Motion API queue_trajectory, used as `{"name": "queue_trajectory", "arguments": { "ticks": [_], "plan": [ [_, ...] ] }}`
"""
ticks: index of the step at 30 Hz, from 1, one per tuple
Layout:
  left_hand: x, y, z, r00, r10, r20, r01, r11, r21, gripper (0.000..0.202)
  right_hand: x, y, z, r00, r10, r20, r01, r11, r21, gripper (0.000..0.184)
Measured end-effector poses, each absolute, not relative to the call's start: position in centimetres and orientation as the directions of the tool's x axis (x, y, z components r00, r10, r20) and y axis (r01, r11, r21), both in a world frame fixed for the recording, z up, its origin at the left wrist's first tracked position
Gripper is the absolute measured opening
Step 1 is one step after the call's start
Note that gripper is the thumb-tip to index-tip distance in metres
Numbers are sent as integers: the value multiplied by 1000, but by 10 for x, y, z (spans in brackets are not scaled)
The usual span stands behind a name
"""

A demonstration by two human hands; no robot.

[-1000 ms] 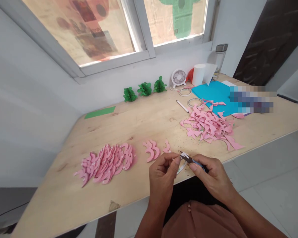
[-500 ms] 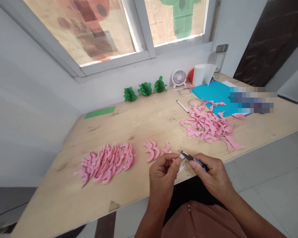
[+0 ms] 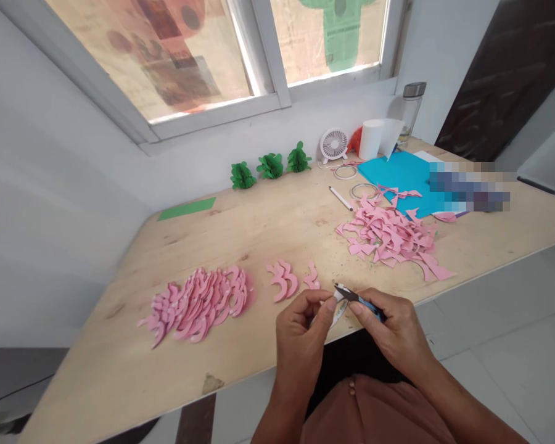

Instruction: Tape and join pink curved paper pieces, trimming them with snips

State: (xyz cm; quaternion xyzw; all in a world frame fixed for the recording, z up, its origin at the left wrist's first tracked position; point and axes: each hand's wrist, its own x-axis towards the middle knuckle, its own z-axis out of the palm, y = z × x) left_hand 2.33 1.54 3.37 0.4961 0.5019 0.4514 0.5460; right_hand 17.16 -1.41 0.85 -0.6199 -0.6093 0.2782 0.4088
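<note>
Pink paper pieces (image 3: 290, 281) lay on the table (image 3: 254, 351) just beyond the left hand (image 3: 300, 330), which pinched a white strip (image 3: 338, 296) near the front edge. The right hand (image 3: 394, 325) was wrapped around a black-and-blue tool (image 3: 369, 306), its tip close by the strip.

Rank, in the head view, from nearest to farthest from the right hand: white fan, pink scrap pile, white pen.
1. Pink scrap pile, beyond the right hand
2. White pen, left behind the pile
3. White fan, at the back
</note>
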Motion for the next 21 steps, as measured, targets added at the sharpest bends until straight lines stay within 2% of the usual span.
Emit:
{"name": "queue_trajectory", "arguments": {
  "ticks": [8,13,21],
  "plan": [
    [23,16,33,83,989,-121,0,121,993,15,172,-14,8,102,981,162,526,85,-846,34],
    [21,13,36,47,988,-147,-13,147,989,15,180,-12,7,181,974,137,516,24,-856,35],
    [22,18,34,76,991,-113,-73,119,990,17,178,-12,9,29,999,30,392,17,-920,34]
  ]
}}
